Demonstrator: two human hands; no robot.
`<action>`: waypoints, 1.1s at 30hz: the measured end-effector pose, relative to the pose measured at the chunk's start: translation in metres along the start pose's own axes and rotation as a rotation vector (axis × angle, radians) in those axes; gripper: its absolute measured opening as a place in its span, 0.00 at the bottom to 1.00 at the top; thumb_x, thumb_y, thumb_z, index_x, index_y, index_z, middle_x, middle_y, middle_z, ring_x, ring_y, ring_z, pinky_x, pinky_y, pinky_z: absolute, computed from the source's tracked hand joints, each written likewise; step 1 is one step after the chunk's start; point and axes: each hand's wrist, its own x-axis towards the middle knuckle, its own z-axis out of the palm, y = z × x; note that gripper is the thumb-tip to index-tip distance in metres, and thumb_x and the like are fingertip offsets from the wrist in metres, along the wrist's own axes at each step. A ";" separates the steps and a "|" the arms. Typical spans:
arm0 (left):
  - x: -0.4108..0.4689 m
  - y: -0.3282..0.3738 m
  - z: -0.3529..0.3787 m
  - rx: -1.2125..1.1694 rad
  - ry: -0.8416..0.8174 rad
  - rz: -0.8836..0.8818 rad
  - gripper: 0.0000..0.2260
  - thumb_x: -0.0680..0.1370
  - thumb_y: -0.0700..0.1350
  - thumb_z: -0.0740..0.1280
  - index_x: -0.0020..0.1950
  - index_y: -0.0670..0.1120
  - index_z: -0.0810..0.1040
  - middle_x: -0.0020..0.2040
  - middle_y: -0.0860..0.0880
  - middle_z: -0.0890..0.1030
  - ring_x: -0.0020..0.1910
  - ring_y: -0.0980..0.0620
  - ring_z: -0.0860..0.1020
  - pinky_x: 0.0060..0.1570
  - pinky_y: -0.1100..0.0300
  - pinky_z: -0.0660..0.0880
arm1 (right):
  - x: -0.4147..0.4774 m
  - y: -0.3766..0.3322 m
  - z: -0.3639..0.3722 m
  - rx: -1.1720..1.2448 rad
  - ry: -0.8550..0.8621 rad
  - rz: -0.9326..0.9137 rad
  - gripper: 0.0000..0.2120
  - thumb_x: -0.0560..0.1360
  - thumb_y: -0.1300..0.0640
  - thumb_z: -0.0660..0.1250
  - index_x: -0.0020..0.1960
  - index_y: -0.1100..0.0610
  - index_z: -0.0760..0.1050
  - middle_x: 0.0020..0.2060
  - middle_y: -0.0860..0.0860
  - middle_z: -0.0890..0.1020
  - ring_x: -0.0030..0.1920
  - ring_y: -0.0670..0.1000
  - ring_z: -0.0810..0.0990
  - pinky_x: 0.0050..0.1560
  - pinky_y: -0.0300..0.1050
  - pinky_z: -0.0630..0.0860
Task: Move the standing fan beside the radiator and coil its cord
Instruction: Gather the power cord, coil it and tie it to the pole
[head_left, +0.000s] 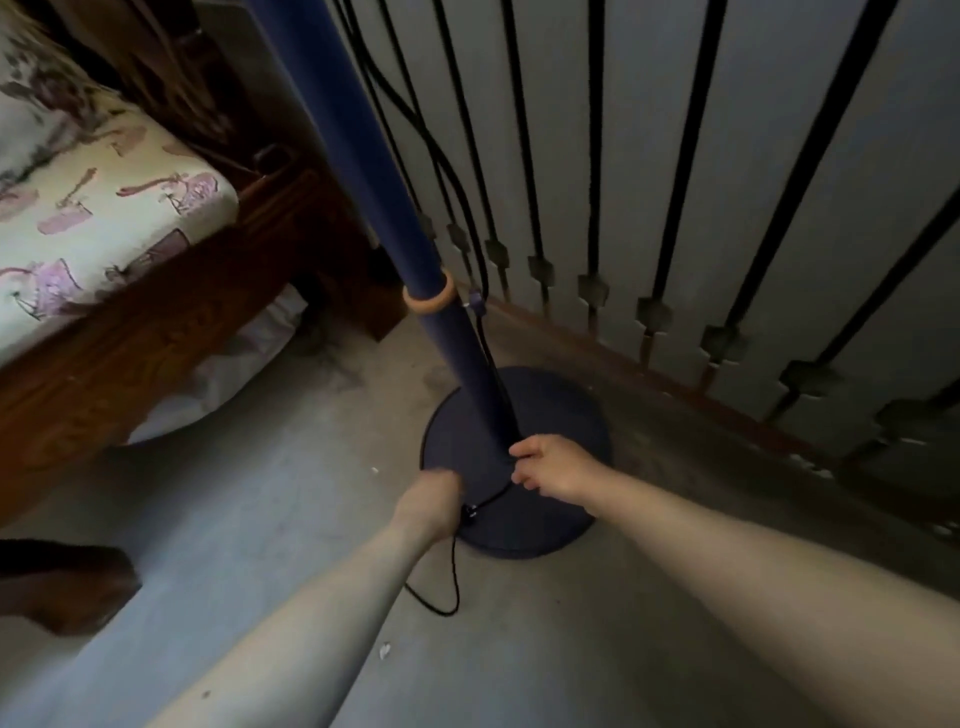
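Both hands reach down to the foot of the standing fan (358, 156), which stands upright on the grey floor (260, 493). The right hand (553, 467) lies on the round dark base (561, 410), just where the blue pole (467, 353) meets it. Its fingers are curled and its thumb is closed in, pinching the black cord (447, 597) at the pole's foot. The left hand (428, 506) sits just beside the right one, at the near edge of the base and over the spot where the cord leaves it. That hand is blurred and seen from the back, so I cannot tell whether its fingers have hold of the cord or only touch it.

From the right hand the cord runs up along the far side of the pole, and a short stretch crosses the base toward the left hand. Below the left wrist a loose loop of it lies on the floor. Well above both hands an orange ring (429, 299) circles the pole.

Beyond the right hand, near the base, stands the radiator (649, 156), pale upright sections with dark gaps between. Off past the left hand is a bed (104, 208) with a patterned sheet and a dark wooden frame. A brown object (67, 582) lies on the floor beside the left forearm; what it is I cannot tell.
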 end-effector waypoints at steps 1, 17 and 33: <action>0.005 0.000 0.007 0.018 0.009 0.012 0.13 0.78 0.40 0.61 0.61 0.41 0.77 0.60 0.39 0.78 0.60 0.41 0.76 0.59 0.52 0.73 | 0.003 0.005 0.005 0.000 -0.011 -0.008 0.20 0.76 0.60 0.64 0.68 0.56 0.70 0.63 0.55 0.77 0.63 0.55 0.76 0.64 0.47 0.72; 0.003 -0.025 0.035 -0.281 0.311 -0.029 0.11 0.73 0.39 0.67 0.54 0.41 0.71 0.52 0.40 0.81 0.54 0.38 0.79 0.48 0.49 0.73 | -0.008 0.032 0.027 0.177 -0.007 -0.039 0.24 0.80 0.67 0.53 0.74 0.58 0.59 0.61 0.61 0.78 0.61 0.58 0.77 0.62 0.52 0.73; -0.069 -0.012 -0.047 -1.823 0.352 -0.192 0.08 0.77 0.34 0.65 0.52 0.43 0.69 0.42 0.42 0.83 0.35 0.50 0.83 0.39 0.57 0.82 | -0.033 0.018 0.053 -0.106 -0.179 -0.323 0.12 0.80 0.61 0.59 0.54 0.67 0.78 0.33 0.51 0.76 0.34 0.50 0.76 0.41 0.43 0.73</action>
